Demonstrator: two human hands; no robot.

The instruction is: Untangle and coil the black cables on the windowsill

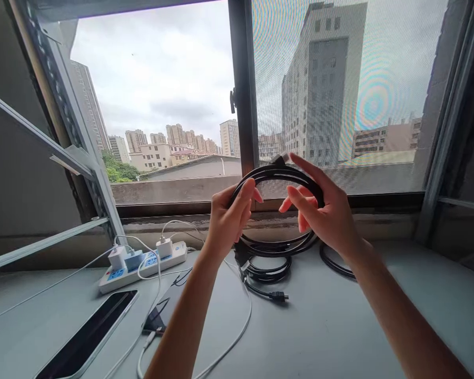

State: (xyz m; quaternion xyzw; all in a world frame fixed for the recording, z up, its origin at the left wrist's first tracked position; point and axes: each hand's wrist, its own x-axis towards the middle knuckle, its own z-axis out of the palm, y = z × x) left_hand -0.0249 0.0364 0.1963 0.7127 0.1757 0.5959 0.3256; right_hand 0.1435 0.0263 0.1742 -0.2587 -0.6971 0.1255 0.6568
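Observation:
A coiled black cable (278, 169) is held up in front of the window, its loops standing roughly upright. My left hand (229, 217) is closed round the coil's left side, thumb pressed on the strands. On the right side, the loops pass through my right hand (328, 210), whose fingers curl around them with the thumb apart. My right index finger reaches along the top to a plug (278, 160) with a pale tip. Below, another black coiled cable (269, 275) lies on the table, its HDMI-like plug (278, 297) pointing right. Part of a third black coil (334, 263) shows behind my right wrist.
At the left of the grey table (308, 342) lies a phone (89, 334). A white power strip (144, 267) holds several chargers. White cords (247, 321) trail across the table. A dark flat device (168, 305) is partly behind my left forearm. A metal frame (90, 142) stands by the window.

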